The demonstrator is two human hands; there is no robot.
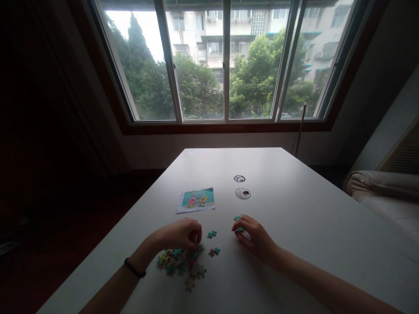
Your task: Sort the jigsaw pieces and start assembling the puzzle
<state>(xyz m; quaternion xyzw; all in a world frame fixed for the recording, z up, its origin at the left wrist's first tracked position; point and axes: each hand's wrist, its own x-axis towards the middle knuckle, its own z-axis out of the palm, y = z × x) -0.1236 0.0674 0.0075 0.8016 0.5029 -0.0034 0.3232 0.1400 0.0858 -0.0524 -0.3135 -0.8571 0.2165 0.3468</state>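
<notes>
Head view: the left hand point(188, 233) bends over the puzzle pile point(173, 259), near left on the table point(288, 192); the right hand point(257, 237) curls over teal pieces point(237, 218). Whether either grip is closed, I cannot tell. Careless sweeping could scatter the pile.
</notes>
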